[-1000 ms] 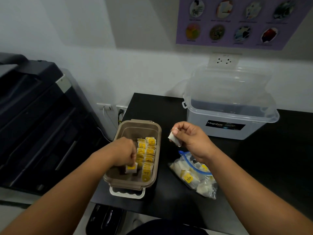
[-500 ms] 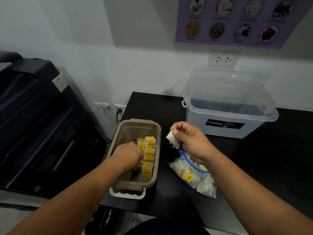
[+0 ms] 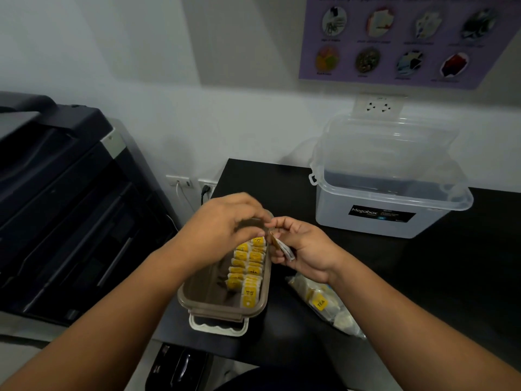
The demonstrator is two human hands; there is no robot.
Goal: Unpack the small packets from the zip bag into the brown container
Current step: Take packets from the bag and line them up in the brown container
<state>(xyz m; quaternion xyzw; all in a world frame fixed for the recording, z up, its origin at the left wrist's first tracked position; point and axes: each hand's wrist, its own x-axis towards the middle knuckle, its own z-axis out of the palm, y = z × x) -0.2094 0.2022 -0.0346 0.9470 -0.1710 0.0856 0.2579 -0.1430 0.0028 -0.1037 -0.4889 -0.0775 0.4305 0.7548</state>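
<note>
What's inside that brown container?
Two rows of yellow-labelled tea packets line the container's right side; the left part of its floor looks bare. The left hand covers the far end, so anything there is hidden.

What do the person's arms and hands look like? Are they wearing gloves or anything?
No gloves! The left hand and right hand are bare. The left arm and right arm are bare too, right down to the picture's edge. No sleeves, watch or bracelet show. I see no rings, but the left hand is blurry, so I can't be sure.
</note>
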